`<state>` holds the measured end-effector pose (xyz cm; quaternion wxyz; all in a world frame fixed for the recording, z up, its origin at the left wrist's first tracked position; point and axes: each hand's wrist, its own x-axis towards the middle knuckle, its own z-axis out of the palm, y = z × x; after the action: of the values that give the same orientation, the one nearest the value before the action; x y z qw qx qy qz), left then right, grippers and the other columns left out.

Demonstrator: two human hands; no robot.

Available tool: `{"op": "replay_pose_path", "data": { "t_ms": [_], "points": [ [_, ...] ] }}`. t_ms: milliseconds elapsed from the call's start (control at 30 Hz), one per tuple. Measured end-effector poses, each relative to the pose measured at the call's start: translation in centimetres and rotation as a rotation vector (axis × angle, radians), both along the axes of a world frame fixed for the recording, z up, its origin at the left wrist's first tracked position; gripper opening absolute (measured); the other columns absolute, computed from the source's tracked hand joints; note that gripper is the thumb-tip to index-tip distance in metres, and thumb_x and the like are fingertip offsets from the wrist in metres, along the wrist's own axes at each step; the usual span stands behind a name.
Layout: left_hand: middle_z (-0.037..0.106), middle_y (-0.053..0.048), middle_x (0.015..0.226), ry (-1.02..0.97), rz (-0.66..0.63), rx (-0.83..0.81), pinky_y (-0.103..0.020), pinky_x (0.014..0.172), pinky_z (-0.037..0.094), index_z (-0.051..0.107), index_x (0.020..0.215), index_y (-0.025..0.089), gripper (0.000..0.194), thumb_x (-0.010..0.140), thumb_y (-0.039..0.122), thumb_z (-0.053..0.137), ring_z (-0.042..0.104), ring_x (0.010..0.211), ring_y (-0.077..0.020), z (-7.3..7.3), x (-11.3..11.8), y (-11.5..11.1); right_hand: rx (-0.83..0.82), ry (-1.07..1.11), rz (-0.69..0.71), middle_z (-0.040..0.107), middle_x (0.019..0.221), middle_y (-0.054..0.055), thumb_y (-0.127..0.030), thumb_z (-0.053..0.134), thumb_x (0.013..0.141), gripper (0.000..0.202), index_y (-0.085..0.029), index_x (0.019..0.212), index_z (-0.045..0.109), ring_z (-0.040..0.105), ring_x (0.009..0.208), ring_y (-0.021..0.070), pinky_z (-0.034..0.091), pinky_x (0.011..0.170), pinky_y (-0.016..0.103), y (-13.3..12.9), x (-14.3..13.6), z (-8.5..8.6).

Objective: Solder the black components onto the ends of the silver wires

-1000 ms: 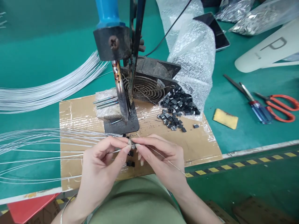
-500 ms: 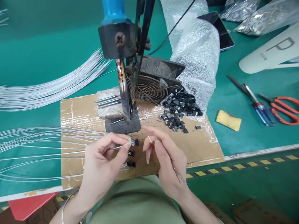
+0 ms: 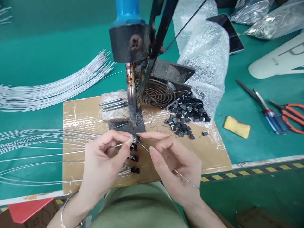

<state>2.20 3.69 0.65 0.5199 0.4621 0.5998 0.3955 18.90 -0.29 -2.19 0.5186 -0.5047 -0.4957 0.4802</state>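
My left hand point(image 3: 106, 158) is closed, thumb and index finger pinching a white wire point(image 3: 116, 146) close to its end. A small metallic piece point(image 3: 134, 138) shows at those fingertips, too small to make out. My right hand point(image 3: 178, 164) holds a thin solder wire point(image 3: 186, 180), which runs across the palm and out past the thumb toward the left fingertips. Its index finger reaches beside that metallic piece. Just above both hands, the soldering iron point(image 3: 131, 95) points down from a stand. Black connectors point(image 3: 135, 158) on white wires lie below the left fingertips.
Loose black pieces point(image 3: 187, 109) spill from bubble wrap point(image 3: 206, 53) onto the cardboard point(image 3: 201, 155). A fan point(image 3: 163, 90) stands behind the iron. White wires point(image 3: 71, 84) lie left. A yellow sponge point(image 3: 237, 127), screwdriver point(image 3: 273, 118) and orange-handled scissors point(image 3: 291, 115) lie right.
My right hand's index finger has moved in to the left fingertips, and the solder wire now extends toward them. My left hand keeps its pinch. The view has shifted slightly.
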Motion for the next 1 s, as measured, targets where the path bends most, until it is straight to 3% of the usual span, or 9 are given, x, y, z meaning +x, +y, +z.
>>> {"op": "replay_pose_path", "data": {
  "t_ms": [600, 1000],
  "points": [
    [0.079, 0.003, 0.078, 0.100, 0.041, 0.039, -0.016, 0.065, 0.056, 0.076, 0.073, 0.022, 0.016, 0.080, 0.008, 0.077, 0.074, 0.075, -0.0119, 0.7, 0.0, 1.7, -0.086, 0.135, -0.043, 0.084, 0.117, 0.001, -0.010, 0.071, 0.094, 0.022, -0.024, 0.080, 0.063, 0.079, 0.111, 0.0185, 0.059, 0.103, 0.033, 2.3, -0.5, 0.3],
    [0.078, 0.005, 0.079, 0.103, 0.054, 0.045, -0.015, 0.062, 0.053, 0.076, 0.073, 0.024, 0.016, 0.081, 0.009, 0.078, 0.072, 0.072, -0.0094, 0.9, 0.2, 2.0, -0.077, 0.171, -0.048, 0.083, 0.118, -0.002, -0.009, 0.070, 0.095, 0.023, -0.025, 0.080, 0.064, 0.077, 0.112, 0.0165, 0.058, 0.104, 0.030, 2.7, -0.6, 0.6]
  ]
}}
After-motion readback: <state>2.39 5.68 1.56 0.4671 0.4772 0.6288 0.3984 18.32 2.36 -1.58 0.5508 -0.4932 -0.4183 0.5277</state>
